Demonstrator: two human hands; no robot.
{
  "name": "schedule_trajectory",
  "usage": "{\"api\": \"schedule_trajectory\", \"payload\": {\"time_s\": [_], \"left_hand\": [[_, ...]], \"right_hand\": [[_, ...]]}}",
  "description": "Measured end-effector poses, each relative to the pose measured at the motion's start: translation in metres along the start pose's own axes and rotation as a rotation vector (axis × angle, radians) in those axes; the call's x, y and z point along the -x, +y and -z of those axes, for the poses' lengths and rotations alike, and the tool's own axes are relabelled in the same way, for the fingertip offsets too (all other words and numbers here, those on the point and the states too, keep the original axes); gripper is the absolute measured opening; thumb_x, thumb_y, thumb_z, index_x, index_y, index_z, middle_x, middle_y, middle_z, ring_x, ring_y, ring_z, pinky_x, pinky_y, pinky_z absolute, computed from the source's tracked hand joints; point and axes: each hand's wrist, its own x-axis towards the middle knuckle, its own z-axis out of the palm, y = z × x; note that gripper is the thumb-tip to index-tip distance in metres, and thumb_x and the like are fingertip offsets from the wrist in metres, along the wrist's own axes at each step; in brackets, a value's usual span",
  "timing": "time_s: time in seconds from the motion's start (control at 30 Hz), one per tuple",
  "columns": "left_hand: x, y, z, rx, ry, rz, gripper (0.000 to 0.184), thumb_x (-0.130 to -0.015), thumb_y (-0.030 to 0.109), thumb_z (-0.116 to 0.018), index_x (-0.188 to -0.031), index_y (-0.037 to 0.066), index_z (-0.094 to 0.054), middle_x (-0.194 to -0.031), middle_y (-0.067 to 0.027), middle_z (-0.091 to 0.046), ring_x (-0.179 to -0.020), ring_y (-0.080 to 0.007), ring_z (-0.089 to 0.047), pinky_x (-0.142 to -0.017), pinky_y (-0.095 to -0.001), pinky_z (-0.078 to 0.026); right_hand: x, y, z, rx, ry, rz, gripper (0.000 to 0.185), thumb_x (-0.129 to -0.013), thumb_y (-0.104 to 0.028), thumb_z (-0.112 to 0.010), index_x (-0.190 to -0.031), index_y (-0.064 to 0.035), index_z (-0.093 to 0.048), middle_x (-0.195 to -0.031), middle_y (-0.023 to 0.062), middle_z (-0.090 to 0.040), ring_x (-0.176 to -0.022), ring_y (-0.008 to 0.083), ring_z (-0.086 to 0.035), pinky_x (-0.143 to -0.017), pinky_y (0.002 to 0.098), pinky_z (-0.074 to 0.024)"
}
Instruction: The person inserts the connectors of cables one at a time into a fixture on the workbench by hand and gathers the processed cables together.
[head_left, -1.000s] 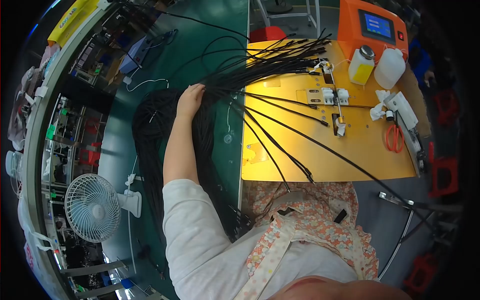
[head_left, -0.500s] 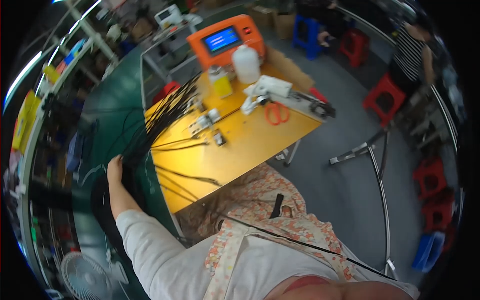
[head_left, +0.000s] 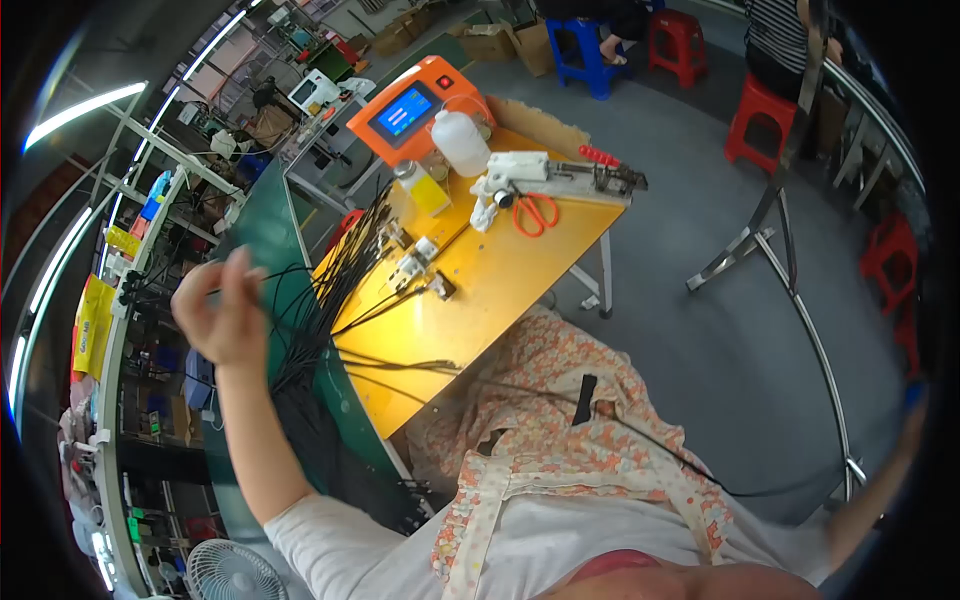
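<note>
My left hand [head_left: 225, 310] is raised over the green surface, left of a bundle of thin black cables [head_left: 345, 270]. Its fingers are curled in towards the thumb and a little blurred; what lies between them, if anything, is too unclear to name. My right arm stretches out to the far right, where my right hand [head_left: 912, 425] is dark and smeared at the picture's edge. One long black cable [head_left: 655, 447] runs from near the table across my floral apron [head_left: 560, 365] towards that arm. Several cable ends [head_left: 405, 362] lie over the yellow tabletop [head_left: 500, 310].
On the table stand an orange machine with a screen [head_left: 405, 110], a white bottle [head_left: 460, 143], a jar with yellow contents [head_left: 424, 190], orange-handled scissors [head_left: 535, 215] and a clamp-like fixture [head_left: 570, 178]. A metal stand [head_left: 800, 330] rises at right. Another person sits on a red stool [head_left: 760, 120].
My left hand has risen away from the cable bundle. My right arm has come into view at far right, and the long cable across my apron has shifted upward. The view has turned.
</note>
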Motion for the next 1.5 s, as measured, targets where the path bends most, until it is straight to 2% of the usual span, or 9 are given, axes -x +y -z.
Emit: {"api": "schedule_trajectory", "payload": {"time_s": [0.23, 0.47, 0.57, 0.73, 0.97, 1.2, 1.27, 1.37, 1.5], "left_hand": [[-0.086, 0.166, -0.040, 0.941, -0.138, -0.137, 0.041, -0.065, -0.002, -0.070, -0.104, 0.008, -0.071, -0.081, -0.0045, -0.058, -0.071, -0.0194, -0.056, -0.061, -0.0302, -0.045], [-0.054, 0.171, -0.059, 2.355, -0.554, 0.876, 0.068, -0.100, 0.031, -0.044, -0.151, 0.014, -0.003, -0.142, -0.0139, -0.038, -0.121, -0.0209, -0.047, -0.101, -0.0350, -0.037], [-0.049, 0.185, -0.064, 2.973, -0.845, 0.704, 0.080, -0.091, 0.054, -0.050, -0.141, -0.003, -0.026, -0.121, -0.0167, -0.057, -0.108, -0.0263, -0.058, -0.098, -0.0392, -0.039], [-0.019, 0.176, -0.073, 2.230, -0.970, 0.770, 0.028, -0.092, 0.024, -0.060, -0.107, 0.002, -0.053, -0.088, -0.0009, -0.056, -0.082, -0.0083, -0.055, -0.074, -0.0252, -0.047], [0.013, -0.028, 0.013, 1.416, -0.348, 1.236, 0.021, -0.088, 0.025, -0.061, -0.092, 0.004, -0.058, -0.062, 0.0058, -0.041, -0.051, -0.0036, -0.034, -0.047, -0.0215, -0.026], [0.121, -0.158, 0.076, -0.107, -1.132, 0.936, 0.026, -0.074, 0.015, -0.076, -0.075, 0.001, -0.055, -0.064, 0.0002, -0.048, -0.062, -0.0120, -0.045, -0.057, -0.0282, -0.035], [0.140, -0.132, 0.072, -0.372, -1.404, 0.695, 0.065, -0.058, 0.025, -0.085, -0.114, 0.007, -0.058, -0.117, -0.0161, -0.053, -0.113, -0.0329, -0.048, -0.095, -0.0407, -0.041], [0.166, -0.076, 0.012, 0.508, -1.131, 0.736, 0.096, -0.058, 0.037, -0.086, -0.134, 0.001, -0.041, -0.131, -0.0216, -0.045, -0.128, -0.0360, -0.037, -0.106, -0.0429, -0.029], [0.148, 0.023, -0.059, 0.991, -0.953, 1.091, 0.065, -0.077, 0.022, -0.075, -0.130, 0.001, -0.042, -0.109, -0.0214, -0.059, -0.103, -0.0342, -0.059, -0.087, -0.0370, -0.047]], "right_hand": [[-0.174, -0.036, -0.031, 0.466, 0.618, 0.894, 0.027, -0.078, -0.014, -0.059, -0.104, -0.0184, -0.058, -0.110, -0.0034, -0.057, -0.105, 0.0116, -0.056, -0.100, 0.0386, -0.0364], [-0.221, -0.023, -0.007, 0.241, 0.230, 0.718, 0.018, -0.081, -0.025, -0.059, -0.093, -0.0123, -0.057, -0.089, 0.0037, -0.056, -0.077, 0.0185, -0.056, -0.070, 0.0292, -0.0460], [-0.248, 0.028, 0.003, 0.450, 0.356, 0.599, 0.017, -0.086, -0.022, -0.058, -0.095, -0.0080, -0.057, -0.086, 0.0017, -0.053, -0.070, 0.0139, -0.051, -0.063, 0.0249, -0.0416], [-0.267, 0.121, 0.084, 0.758, 0.659, -0.127, 0.023, -0.090, -0.009, -0.045, -0.113, -0.0037, -0.047, -0.098, 0.0183, -0.055, -0.088, 0.0364, -0.057, -0.074, 0.0418, -0.0463], [-0.269, 0.127, -0.017, -0.523, 0.446, -0.513, 0.022, -0.089, -0.020, -0.058, -0.106, -0.0052, -0.059, -0.099, 0.0050, -0.061, -0.083, 0.0173, -0.058, -0.071, 0.0339, -0.0457], [-0.354, -0.076, -0.157, -1.235, -0.320, -0.090, 0.016, -0.092, -0.014, -0.055, -0.099, -0.0002, -0.054, -0.085, 0.0072, -0.057, -0.078, 0.0150, -0.054, -0.069, 0.0308, -0.0451], [-0.371, -0.122, -0.224, -1.409, -0.431, -0.023, 0.018, -0.092, -0.016, -0.058, -0.101, -0.0002, -0.055, -0.089, 0.0052, -0.058, -0.072, 0.0092, -0.054, -0.062, 0.0253, -0.0448], [-0.391, -0.178, -0.263, -1.496, -0.729, -0.160, 0.028, -0.087, -0.017, -0.064, -0.109, -0.0002, -0.057, -0.091, 0.0070, -0.058, -0.073, 0.0106, -0.055, -0.061, 0.0260, -0.0463], [-0.406, -0.183, -0.283, -1.810, -0.766, -0.021, 0.039, -0.082, -0.009, -0.069, -0.117, -0.0006, -0.054, -0.102, 0.0080, -0.057, -0.085, 0.0127, -0.060, -0.071, 0.0245, -0.0492]]}}
